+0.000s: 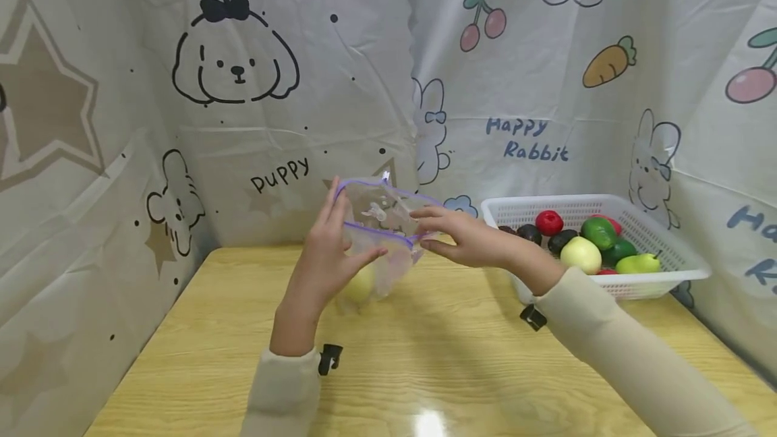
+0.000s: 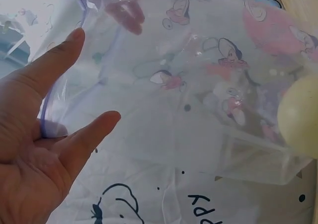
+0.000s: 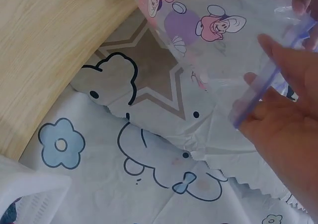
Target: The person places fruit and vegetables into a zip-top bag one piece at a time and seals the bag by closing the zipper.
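A clear zip-top bag (image 1: 394, 258) with a purple zip edge and pink cartoon prints stands with its mouth spread wide. On the left of the mouth is my left hand (image 1: 328, 248), its fingers extended along the edge and its thumb spread in front. One fingertip shows through the plastic in the left wrist view. My right hand (image 1: 461, 235) holds the right part of the mouth, with the purple edge (image 3: 258, 97) between its fingers and thumb. A pale yellow round fruit (image 2: 300, 117) is low by the bag, overlapping its bottom in the head view.
A white plastic basket (image 1: 674, 272) at the right back holds several fruits and vegetables, among them a pale round one (image 1: 581, 255), a green pear-shaped one (image 1: 637, 264) and a red one (image 1: 549, 222). Printed curtains (image 1: 358, 52) hang behind the wooden table (image 1: 243, 356).
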The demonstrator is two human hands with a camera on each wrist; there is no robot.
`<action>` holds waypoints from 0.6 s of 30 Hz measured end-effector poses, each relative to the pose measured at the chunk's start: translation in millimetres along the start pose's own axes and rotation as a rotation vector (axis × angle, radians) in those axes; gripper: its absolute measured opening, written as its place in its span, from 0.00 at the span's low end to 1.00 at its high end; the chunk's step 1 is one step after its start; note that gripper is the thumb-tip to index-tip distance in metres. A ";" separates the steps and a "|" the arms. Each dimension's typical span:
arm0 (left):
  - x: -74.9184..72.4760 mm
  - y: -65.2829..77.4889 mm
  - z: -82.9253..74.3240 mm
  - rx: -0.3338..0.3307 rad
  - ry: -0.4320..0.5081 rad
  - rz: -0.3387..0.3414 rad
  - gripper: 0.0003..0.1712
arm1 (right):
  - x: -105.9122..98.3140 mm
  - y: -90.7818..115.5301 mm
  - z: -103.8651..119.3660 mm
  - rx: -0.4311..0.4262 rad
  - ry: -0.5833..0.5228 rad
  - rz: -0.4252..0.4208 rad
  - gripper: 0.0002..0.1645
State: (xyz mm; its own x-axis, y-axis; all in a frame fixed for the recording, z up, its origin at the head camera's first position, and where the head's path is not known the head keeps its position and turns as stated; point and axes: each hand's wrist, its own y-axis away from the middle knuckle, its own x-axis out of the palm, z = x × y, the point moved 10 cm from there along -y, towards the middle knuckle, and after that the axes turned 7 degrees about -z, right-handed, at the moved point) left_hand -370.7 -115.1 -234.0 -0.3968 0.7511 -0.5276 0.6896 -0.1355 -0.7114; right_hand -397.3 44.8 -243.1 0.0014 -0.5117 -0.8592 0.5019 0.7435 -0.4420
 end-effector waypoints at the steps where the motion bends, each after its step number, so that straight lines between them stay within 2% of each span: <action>1: 0.5 0.6 1.3 -0.014 0.019 0.013 0.59 | 0.3 -1.4 2.7 -0.021 0.000 -0.011 0.08; 3: 0.9 1.8 2.7 -0.033 0.059 0.031 0.48 | 2.4 -3.6 5.8 -0.040 -0.007 -0.018 0.09; 7: -1.2 2.9 1.7 -0.027 0.116 0.024 0.14 | 9.1 -3.8 6.1 -0.030 -0.009 -0.011 0.12; 8: -2.4 2.8 1.5 -0.021 0.125 0.013 0.09 | 10.2 -3.2 5.5 -0.022 -0.009 -0.014 0.12; 13: -7.8 3.9 6.0 -0.020 0.109 -0.031 0.11 | 8.4 0.2 2.5 -0.038 0.011 -0.088 0.12; 18: -9.6 7.0 10.4 -0.042 0.128 -0.021 0.11 | -19.9 15.9 -14.2 -0.035 0.005 -0.314 0.15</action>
State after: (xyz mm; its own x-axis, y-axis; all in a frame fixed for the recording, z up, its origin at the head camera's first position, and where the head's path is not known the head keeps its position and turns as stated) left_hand -368.4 -130.0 -238.7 -0.3324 0.8303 -0.4473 0.7079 -0.0936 -0.7000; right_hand -401.6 72.9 -236.6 -0.1529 -0.7164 -0.6808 0.4467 0.5644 -0.6942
